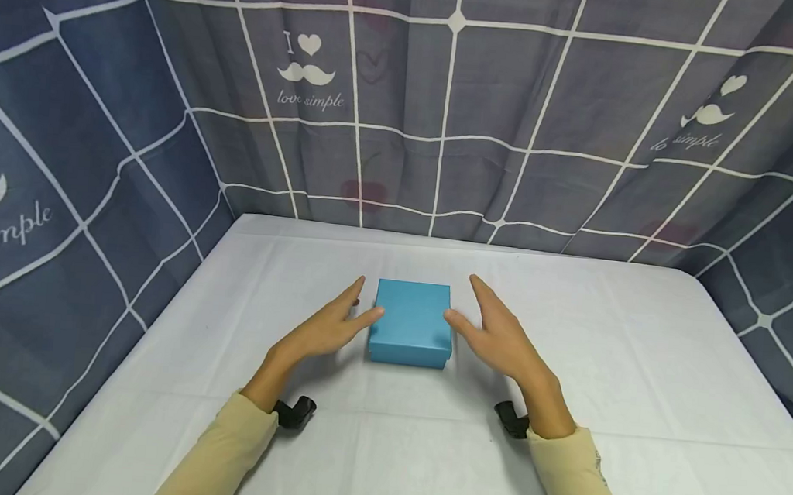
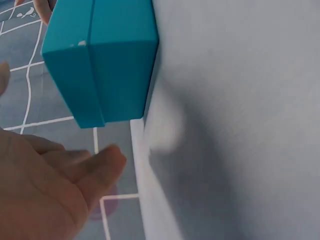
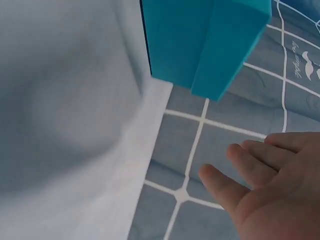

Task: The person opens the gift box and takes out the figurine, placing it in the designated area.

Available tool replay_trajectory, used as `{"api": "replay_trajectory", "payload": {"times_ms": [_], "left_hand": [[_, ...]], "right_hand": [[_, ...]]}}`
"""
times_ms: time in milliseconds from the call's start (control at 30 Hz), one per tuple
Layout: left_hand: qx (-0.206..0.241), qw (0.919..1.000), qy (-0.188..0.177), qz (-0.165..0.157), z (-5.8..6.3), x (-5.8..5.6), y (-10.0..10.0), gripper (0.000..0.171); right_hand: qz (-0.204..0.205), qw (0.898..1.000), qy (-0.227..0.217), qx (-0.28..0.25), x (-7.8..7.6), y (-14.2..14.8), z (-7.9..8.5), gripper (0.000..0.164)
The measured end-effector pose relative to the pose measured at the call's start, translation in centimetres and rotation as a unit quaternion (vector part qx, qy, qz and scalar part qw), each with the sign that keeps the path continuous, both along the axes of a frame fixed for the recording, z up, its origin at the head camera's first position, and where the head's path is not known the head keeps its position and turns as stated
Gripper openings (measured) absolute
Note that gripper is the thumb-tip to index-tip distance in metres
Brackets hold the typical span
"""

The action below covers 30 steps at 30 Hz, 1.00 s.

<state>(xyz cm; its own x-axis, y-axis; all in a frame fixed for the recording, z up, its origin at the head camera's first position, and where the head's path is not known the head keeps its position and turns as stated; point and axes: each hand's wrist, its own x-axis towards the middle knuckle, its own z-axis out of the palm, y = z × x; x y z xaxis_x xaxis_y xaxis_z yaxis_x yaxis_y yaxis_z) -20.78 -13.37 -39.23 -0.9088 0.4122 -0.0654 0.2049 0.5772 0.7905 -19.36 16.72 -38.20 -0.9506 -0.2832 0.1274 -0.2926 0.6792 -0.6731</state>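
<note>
A teal-blue lidded box sits closed on the white-covered table. To its left is my left hand, fingers extended, its thumb tip overlapping the lid's left edge in the head view. My right hand mirrors it on the other side, thumb close to the lid's right edge. In the left wrist view a gap separates the fingers from the box. The right wrist view likewise has the fingers apart from the box. Neither hand holds anything.
The white cloth covers the table and has fold lines. Behind it and along both sides hangs a dark grey-blue curtain with white grid lines. A black wrist-camera mount is on the left wrist, another mount on the right.
</note>
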Motion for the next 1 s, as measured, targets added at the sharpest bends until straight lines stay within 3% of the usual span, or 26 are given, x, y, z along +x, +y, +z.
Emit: {"api": "replay_trajectory", "payload": {"times_ms": [233,433,633,1000], "left_hand": [[0.031,0.9987,-0.032,-0.024,-0.2,0.5,0.5,0.097],[0.050,0.9970,-0.038,-0.045,-0.7,0.7,0.4,0.101],[0.075,0.9945,-0.044,-0.058,-1.1,0.6,0.3,0.103],[0.087,0.9942,-0.033,-0.055,-1.4,0.6,0.4,0.102]], "right_hand": [[0.018,0.998,-0.059,-0.032,0.4,-0.5,-0.7,0.096],[0.042,0.995,-0.082,-0.036,0.4,-0.8,-1.4,0.097],[0.058,0.995,-0.077,-0.032,0.4,-1.2,-2.0,0.104],[0.074,0.995,-0.051,-0.039,0.4,-1.8,-2.4,0.113]]}}
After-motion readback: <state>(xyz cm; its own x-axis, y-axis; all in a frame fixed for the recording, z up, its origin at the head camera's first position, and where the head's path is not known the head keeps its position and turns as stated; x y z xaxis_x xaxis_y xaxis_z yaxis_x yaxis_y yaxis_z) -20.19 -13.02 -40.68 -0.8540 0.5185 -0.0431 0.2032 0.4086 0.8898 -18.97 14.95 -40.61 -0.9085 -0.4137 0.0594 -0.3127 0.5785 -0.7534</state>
